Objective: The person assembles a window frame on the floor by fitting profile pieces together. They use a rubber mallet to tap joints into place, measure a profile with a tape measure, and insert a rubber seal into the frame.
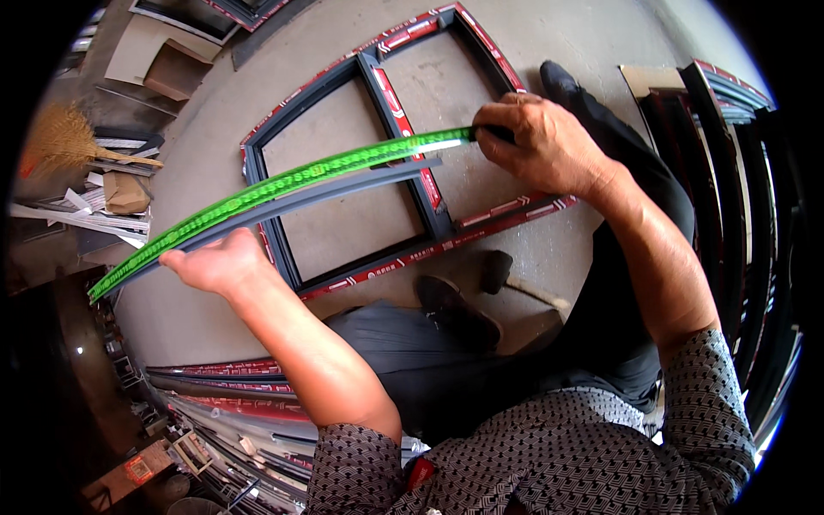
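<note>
A long strip faced in printed green film (322, 167) stretches across in front of me, above the floor. Along its near side runs a slim dark grey strip (343, 190), whose right end stands free. My right hand (541, 142) is closed round the green strip's right end. Near the other end, my left hand (219, 262) grips from below; its fingers are partly hidden, and I cannot tell whether it holds both strips. Beneath them on the floor lies a dark window frame (375, 94) with a crossbar and red printed protective tape.
A mallet (496, 271) with a black head lies between my feet. Dark profiles (721, 172) are stacked at the right, more taped lengths (223, 369) at the lower left. A straw broom (64, 142), offcuts (81, 219) and a cardboard box (176, 69) lie at the left.
</note>
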A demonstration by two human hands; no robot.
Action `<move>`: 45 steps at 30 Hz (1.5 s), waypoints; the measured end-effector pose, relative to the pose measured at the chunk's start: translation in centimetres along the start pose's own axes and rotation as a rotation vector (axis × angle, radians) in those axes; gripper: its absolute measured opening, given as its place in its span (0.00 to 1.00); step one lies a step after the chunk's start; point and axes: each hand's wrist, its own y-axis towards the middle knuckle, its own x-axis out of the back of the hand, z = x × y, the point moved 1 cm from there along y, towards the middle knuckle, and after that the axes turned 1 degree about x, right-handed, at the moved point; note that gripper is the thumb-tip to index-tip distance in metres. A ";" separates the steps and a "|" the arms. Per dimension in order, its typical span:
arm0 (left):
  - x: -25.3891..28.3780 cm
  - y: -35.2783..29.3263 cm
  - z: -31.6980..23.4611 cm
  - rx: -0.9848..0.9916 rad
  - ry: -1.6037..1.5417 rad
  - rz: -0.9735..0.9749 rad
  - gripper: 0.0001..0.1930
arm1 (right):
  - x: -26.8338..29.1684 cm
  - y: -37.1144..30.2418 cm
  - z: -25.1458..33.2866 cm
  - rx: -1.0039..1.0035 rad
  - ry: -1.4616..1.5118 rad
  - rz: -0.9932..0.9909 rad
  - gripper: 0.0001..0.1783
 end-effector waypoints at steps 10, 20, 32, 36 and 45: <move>2.2 2.9 -0.7 0.026 -0.068 -0.045 0.38 | -0.8 0.1 0.9 0.036 -0.059 -0.056 0.12; 2.0 3.4 -0.5 0.064 -0.110 -0.084 0.36 | -1.3 0.0 0.1 0.111 -0.083 -0.114 0.14; 3.4 5.9 -0.6 0.097 -0.193 -0.009 0.36 | -1.3 -0.1 0.1 0.113 -0.089 -0.135 0.09; 3.2 5.8 -0.5 0.103 -0.220 -0.003 0.37 | -1.1 -0.2 0.4 0.086 -0.095 -0.108 0.10; 3.5 6.1 -0.6 0.121 -0.231 -0.006 0.38 | 0.7 0.2 0.6 0.142 0.033 -0.013 0.11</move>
